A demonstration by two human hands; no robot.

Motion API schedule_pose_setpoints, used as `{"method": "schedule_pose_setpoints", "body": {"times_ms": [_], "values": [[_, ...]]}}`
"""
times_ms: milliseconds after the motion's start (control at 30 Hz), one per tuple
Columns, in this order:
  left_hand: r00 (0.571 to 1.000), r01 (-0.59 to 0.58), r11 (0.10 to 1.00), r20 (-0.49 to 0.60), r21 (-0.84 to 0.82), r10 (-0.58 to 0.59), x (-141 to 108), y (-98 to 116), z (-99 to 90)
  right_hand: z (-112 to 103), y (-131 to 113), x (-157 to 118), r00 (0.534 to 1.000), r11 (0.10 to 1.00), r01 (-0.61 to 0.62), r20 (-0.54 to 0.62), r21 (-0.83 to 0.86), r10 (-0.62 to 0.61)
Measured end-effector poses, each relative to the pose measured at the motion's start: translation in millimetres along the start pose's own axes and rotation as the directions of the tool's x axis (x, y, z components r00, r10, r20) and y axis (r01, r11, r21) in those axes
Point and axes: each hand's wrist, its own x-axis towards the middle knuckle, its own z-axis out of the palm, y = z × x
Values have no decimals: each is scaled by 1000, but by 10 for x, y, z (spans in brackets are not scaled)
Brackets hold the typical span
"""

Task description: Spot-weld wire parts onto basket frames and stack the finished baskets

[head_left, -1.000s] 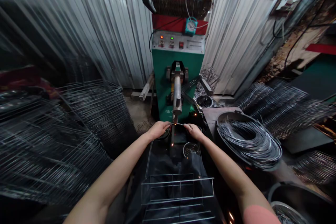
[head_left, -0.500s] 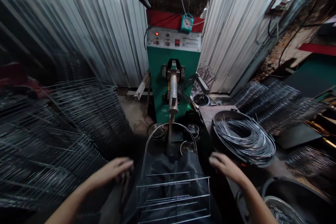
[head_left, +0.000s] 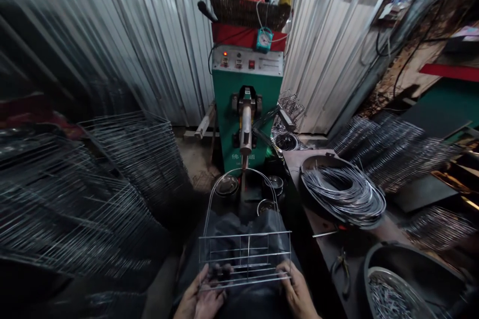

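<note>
A wire rack (head_left: 248,258) with a tall arched loop lies over my lap, the top of the arch close to the spot welder's electrodes (head_left: 245,159). My left hand (head_left: 205,289) grips the rack's lower left corner, fingers curled in behind the wires. At the lower right corner, my right hand (head_left: 295,286) pinches the wire between thumb and fingers. The green welding machine (head_left: 228,104) stands straight ahead with a red light lit on its panel.
Stacked wire racks (head_left: 138,144) fill the left side. On the right bench sit a pan of curved wires (head_left: 344,194), pliers (head_left: 342,271) and a dark tub (head_left: 415,264) holding a bowl of small metal pieces (head_left: 392,296). Small bowls (head_left: 226,187) stand below the electrodes.
Both hands have come inward from either side of the rack and closed on its lower corners. The rack's near part is tilted differently, and the camera view has shifted slightly.
</note>
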Motion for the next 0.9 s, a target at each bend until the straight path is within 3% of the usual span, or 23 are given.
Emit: {"method": "schedule_pose_setpoints", "body": {"times_ms": [167,500,600,767,833,900], "values": [[996,-85,996,-3,1,85,18,-62,-52,-17,-32,6,996,995,85,37,-50,-83],[965,-254,965,-44,69,257,18,-100,-155,-66,-159,32,986,989,133,112,-71,-125],[953,-293,956,-84,6,292,-24,-119,-67,-50,-125,22,986,992,113,128,-62,-104],[953,-258,965,-174,-51,246,-115,-31,113,-18,-31,56,979,993,119,169,-18,-114],[950,-259,966,-181,11,256,-176,16,20,14,-41,48,965,988,153,219,-13,-147],[924,-311,929,-167,203,345,-261,94,-180,83,-109,4,933,981,196,308,-10,-183]]}}
